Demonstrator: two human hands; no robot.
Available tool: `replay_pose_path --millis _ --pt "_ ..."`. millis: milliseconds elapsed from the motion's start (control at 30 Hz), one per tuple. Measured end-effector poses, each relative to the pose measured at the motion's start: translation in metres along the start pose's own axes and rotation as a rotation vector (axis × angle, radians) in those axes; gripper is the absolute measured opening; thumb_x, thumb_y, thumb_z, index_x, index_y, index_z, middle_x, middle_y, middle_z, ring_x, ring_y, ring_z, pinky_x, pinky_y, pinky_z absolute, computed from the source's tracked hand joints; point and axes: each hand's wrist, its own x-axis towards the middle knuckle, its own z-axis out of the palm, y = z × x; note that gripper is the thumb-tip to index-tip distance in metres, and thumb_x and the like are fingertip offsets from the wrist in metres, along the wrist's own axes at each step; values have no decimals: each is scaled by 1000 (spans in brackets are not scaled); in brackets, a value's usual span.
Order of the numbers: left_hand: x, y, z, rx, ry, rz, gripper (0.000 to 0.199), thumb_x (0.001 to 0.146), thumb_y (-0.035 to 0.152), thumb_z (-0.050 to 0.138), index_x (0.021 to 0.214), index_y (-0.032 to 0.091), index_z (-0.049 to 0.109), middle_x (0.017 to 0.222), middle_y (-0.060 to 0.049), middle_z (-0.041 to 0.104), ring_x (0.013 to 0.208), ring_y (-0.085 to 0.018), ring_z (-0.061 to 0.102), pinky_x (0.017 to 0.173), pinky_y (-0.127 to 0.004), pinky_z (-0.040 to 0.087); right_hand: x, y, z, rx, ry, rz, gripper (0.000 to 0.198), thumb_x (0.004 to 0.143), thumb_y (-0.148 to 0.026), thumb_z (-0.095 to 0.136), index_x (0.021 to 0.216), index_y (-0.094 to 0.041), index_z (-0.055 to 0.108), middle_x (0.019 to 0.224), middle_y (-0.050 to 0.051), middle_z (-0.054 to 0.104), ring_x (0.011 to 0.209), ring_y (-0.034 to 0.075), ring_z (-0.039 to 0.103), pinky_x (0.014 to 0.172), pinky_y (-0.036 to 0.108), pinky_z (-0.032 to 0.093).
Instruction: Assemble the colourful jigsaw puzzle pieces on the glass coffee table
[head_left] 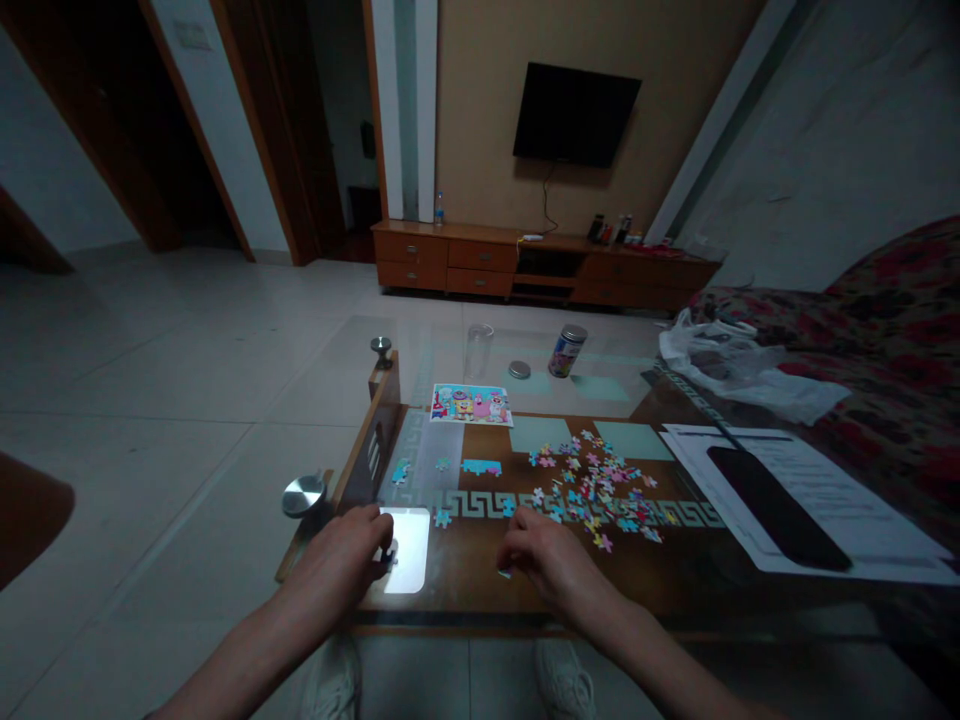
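Observation:
My left hand is closed at the table's left, its fingertips pinching a small puzzle piece that looks dark against a bright white patch on the glass. Near the front edge, my right hand has its fingers curled together, with a puzzle piece showing under the fingertips. A loose heap of puzzle pieces spreads out to the right of that hand. Beyond my hands lie a joined blue strip of pieces and a single blue piece. The cartoon picture card lies farther back.
On the glass table stand a clear jar and a printed can, with a silver lid between them. A black phone rests on papers at right, near a plastic bag. Metal knobs line the left side.

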Motion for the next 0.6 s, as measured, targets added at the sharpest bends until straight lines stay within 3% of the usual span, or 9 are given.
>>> replay_pose_path --millis 167,233,400,600 --pt "-2 4 -2 98 52 -20 26 69 13 45 90 16 60 99 -9 58 89 -23 53 74 -33 38 -3 -8 -3 -85 78 135 6 79 -11 65 82 -16 65 83 4 64 75 17 59 65 28 41" --pt "-1 4 -2 120 61 -16 25 69 14 46 89 16 61 98 -9 59 88 -23 54 73 -32 38 -5 -12 -3 -107 74 195 9 77 -17 70 82 -16 62 81 4 65 72 18 59 64 28 40" --pt "0 -1 2 135 89 -4 24 70 15 48 89 17 62 98 -8 60 89 -22 55 73 -31 39 -6 -16 0 -151 -3 95 18 72 -9 72 86 -17 62 91 5 63 81 19 59 67 27 41" --pt "2 -5 7 102 88 7 24 72 18 47 90 15 62 97 -10 59 87 -24 55 73 -35 40 -5 -8 0 -94 -21 60 20 71 -6 71 84 -18 63 90 3 63 76 15 58 66 26 40"
